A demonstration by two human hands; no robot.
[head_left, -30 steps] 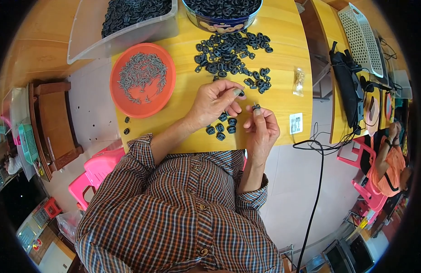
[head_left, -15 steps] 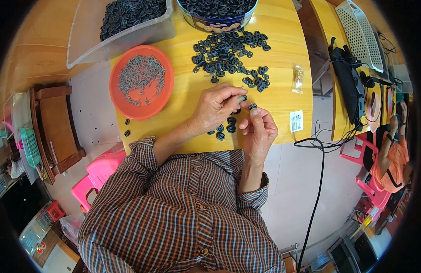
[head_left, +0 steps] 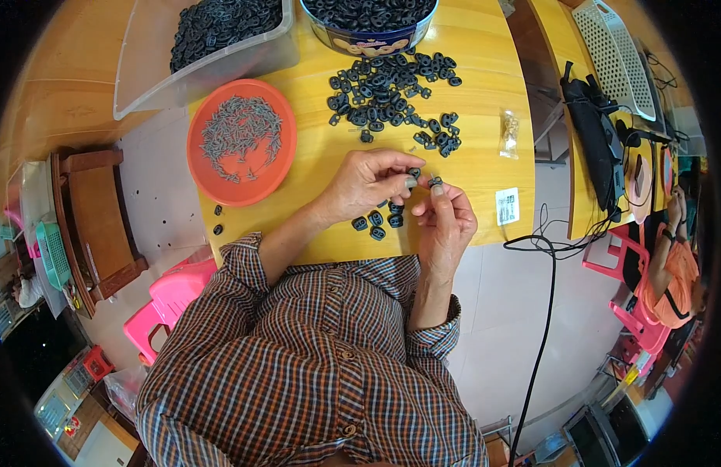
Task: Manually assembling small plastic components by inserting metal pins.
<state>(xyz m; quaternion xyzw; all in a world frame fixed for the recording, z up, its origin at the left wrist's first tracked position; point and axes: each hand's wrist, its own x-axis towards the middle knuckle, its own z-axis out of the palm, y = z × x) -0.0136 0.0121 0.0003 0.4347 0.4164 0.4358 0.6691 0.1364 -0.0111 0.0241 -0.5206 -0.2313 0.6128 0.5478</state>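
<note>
Closest to the person, at the near edge of the yellow table (head_left: 485,101), both hands are pinched together over a little group of black rubber pieces (head_left: 378,224) that sits right under the knuckles. The left hand (head_left: 368,183) has its fingers curled in, thumb and forefinger nipping a small black part (head_left: 413,173). The right hand (head_left: 444,219) is just beside it, fingertips up and squeezing another tiny dark part (head_left: 436,182), and the two parts look like they're touching or almost touching; too small to tell which. Off the table's left edge, two stray black bits (head_left: 217,219) lie on the pale floor. Left of the hands on the table is an orange round plate (head_left: 198,156) full of thin grey pins. Farther in from the hands, a loose scatter of black pieces (head_left: 392,89) is spread over the middle of the table, with a small clear bag (head_left: 510,132) to its right and a white label (head_left: 507,206) near the table's right edge. At the far side of the table there's a clear plastic bin (head_left: 142,70) and a round tin (head_left: 368,39), both loaded with more of the same black pieces.
</note>
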